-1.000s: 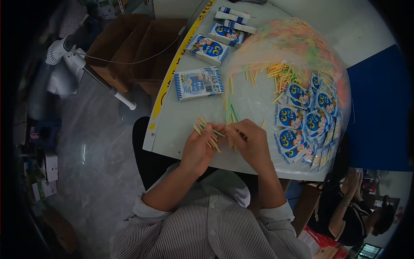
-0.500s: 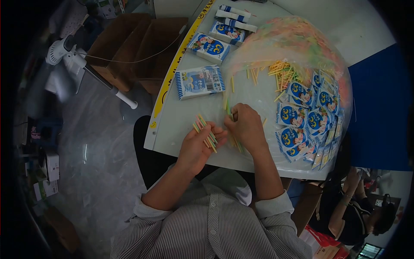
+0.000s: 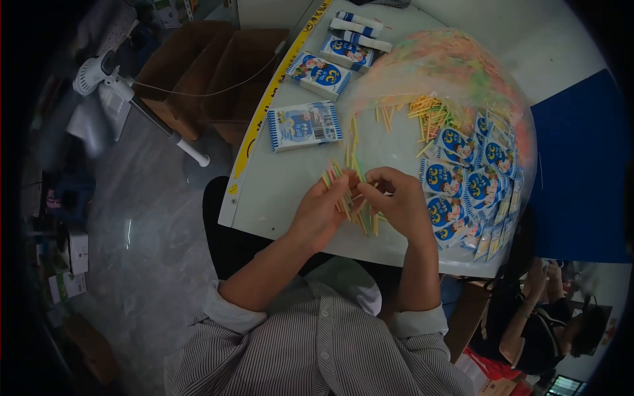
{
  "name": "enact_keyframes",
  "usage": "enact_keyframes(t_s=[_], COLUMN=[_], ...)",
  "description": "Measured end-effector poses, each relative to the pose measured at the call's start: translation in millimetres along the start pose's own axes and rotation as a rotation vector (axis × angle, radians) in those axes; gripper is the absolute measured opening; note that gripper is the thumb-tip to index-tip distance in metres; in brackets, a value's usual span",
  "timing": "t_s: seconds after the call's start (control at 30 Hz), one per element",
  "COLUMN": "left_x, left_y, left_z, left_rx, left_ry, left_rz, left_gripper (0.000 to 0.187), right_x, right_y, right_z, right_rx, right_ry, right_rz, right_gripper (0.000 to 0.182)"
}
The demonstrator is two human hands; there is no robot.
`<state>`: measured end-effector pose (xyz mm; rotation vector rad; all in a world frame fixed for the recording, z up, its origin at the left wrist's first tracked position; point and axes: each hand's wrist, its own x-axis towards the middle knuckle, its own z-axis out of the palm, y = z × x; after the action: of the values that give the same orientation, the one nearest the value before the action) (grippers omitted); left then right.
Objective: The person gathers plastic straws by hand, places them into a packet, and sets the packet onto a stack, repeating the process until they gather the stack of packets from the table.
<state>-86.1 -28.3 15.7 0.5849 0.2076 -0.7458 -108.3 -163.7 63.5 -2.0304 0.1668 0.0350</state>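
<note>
A small bundle of thin coloured sticks [image 3: 330, 179], pink, yellow and green like candy sticks, lies in my left hand [image 3: 316, 210], held under the thumb. Close beside it, my right hand [image 3: 400, 202] has its thumb and fingers curled together at a few more sticks [image 3: 360, 173]. The two hands' fingertips nearly meet, so exactly what the right one grips is partly hidden. Several loose sticks [image 3: 375, 224] show below and between the hands. A blue-and-white packet [image 3: 305, 125] lies flat on the table beyond my left hand.
A large clear plastic bag [image 3: 456, 59] with many coloured sticks spreads over the table [image 3: 254, 204]. Filled small packets [image 3: 485, 181] cluster on the right. More packets [image 3: 319, 74] line the yellow-taped edge. Cardboard boxes [image 3: 244, 86] and a fan [image 3: 99, 76] stand left; another person [image 3: 528, 330] sits right.
My left hand has moved right and slightly up with its bundle. My right hand has shifted a little right and turned, and the two hands are now close together.
</note>
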Motion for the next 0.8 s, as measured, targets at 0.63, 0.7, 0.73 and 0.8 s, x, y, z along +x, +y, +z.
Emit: enact_keyframes(t_s=[0.63,0.7,0.73,0.8], left_x=[-1,-3,-4,-7], left_y=[-2,3,4,5], left_z=[-4,-6,-6,-4], left_rx=[0.155,0.105,0.097,0.068], left_ry=[-0.036,0.008,0.008,0.002], left_rz=[-0.121,-0.078,-0.076,-0.051], left_gripper=[0.024,0.025,0.025,0.025], right_x=[-10,-29,-36,-49], right_y=[15,19,21,32], right_z=[0,-7,-4,2], right_rx=[-0.123,-0.425,-0.431,-0.605], right_ry=[0.322,0.249,0.244,0.158], right_rz=[-0.263,-0.079,-0.08,0.027], right_gripper=[0.012,0.015,0.015,0.017])
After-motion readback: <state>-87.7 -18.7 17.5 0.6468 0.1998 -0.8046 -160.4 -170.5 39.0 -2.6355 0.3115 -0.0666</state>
